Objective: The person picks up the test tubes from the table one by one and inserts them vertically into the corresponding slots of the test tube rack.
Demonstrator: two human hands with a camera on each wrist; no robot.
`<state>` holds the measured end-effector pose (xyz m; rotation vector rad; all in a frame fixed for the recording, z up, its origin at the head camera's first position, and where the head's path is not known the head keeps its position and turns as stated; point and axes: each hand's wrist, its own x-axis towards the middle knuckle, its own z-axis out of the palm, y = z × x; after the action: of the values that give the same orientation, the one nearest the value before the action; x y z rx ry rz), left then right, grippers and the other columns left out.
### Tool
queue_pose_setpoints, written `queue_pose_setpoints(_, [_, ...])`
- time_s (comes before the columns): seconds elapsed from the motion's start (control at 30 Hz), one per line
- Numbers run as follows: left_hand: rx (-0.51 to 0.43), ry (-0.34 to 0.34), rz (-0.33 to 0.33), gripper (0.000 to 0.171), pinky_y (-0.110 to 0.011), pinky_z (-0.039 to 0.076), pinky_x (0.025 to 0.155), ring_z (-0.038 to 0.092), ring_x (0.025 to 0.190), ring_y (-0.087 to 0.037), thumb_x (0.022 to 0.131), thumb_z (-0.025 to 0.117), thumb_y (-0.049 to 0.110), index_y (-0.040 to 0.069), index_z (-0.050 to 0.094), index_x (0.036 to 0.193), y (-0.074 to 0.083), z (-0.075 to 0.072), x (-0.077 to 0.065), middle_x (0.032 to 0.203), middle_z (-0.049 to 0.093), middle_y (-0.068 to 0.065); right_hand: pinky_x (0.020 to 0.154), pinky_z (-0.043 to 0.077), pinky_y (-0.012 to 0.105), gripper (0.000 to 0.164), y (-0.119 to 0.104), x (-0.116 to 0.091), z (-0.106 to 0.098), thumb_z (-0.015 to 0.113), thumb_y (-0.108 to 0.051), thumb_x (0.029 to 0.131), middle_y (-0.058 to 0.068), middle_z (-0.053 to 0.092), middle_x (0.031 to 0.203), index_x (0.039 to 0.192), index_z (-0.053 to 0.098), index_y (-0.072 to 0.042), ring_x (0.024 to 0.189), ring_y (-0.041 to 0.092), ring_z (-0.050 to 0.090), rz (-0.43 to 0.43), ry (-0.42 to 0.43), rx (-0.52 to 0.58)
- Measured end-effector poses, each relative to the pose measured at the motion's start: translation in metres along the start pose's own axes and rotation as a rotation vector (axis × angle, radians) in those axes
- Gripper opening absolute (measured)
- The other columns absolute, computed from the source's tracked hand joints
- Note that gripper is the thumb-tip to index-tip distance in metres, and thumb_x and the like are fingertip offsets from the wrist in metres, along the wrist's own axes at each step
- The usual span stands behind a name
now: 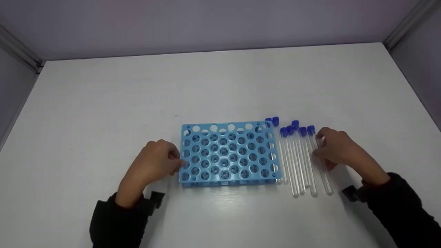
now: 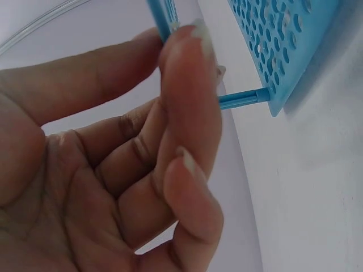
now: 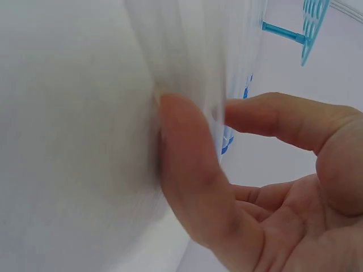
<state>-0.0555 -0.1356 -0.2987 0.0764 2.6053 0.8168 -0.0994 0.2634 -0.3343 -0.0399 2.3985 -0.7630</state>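
A light blue test tube rack [image 1: 219,155] with rows of round holes stands mid-table. My left hand [image 1: 155,160] grips its left side; in the left wrist view the thumb and index finger pinch the edge of its upper plate, and the lower perforated plate [image 2: 296,56] shows beyond. Several clear test tubes [image 1: 298,162] with blue caps lie side by side along the rack's right side, some partly beneath it. My right hand [image 1: 339,148] pinches the rightmost test tube [image 1: 326,179] between thumb and index finger below its cap. The right wrist view shows that tube blurred.
The white table [image 1: 103,103] stretches out on all sides. Pale walls [image 1: 213,27] enclose it at the back and sides, with metal posts at the corners. Small black wrist cameras [image 1: 157,199] jut from both dark sleeves [image 1: 117,224].
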Motion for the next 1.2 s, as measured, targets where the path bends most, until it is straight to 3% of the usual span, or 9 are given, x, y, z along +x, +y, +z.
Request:
queue_pose_setpoints(0.33, [-0.009, -0.009, -0.028, 0.013, -0.028, 0.038, 0.051, 0.05, 0.055, -0.016, 0.08, 0.069, 0.011, 0.004, 0.064, 0.07, 0.0, 0.001, 0.001, 0.057, 0.058, -0.001, 0.051, 0.051, 0.034, 0.049, 0.001, -0.003, 0.001, 0.055, -0.005, 0.087, 0.027, 0.053, 0.093, 0.123, 0.029, 0.016, 0.056, 0.021, 0.062, -0.008, -0.006, -0.002])
queue_pose_setpoints(1.2, [0.004, 0.003, 0.011, 0.012, -0.028, 0.037, 0.05, 0.049, 0.055, -0.015, 0.08, 0.068, 0.011, 0.004, 0.064, 0.071, -0.003, 0.0, 0.004, 0.057, 0.058, -0.001, 0.054, 0.052, 0.034, 0.046, -0.005, -0.017, -0.012, 0.055, -0.003, 0.085, 0.024, 0.05, 0.097, 0.121, 0.028, 0.007, 0.062, 0.021, 0.06, -0.103, 0.006, 0.049])
